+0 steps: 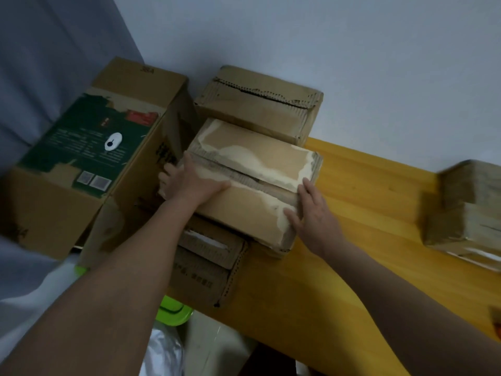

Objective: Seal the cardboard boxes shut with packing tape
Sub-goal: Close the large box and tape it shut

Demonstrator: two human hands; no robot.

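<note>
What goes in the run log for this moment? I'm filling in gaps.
stage: handling box | left hand: flat on box top, left end | right hand: against right end | flaps: untaped | tape: not in view

A yellow wooden table (366, 191) stands against a pale wall (325, 44).
</note>
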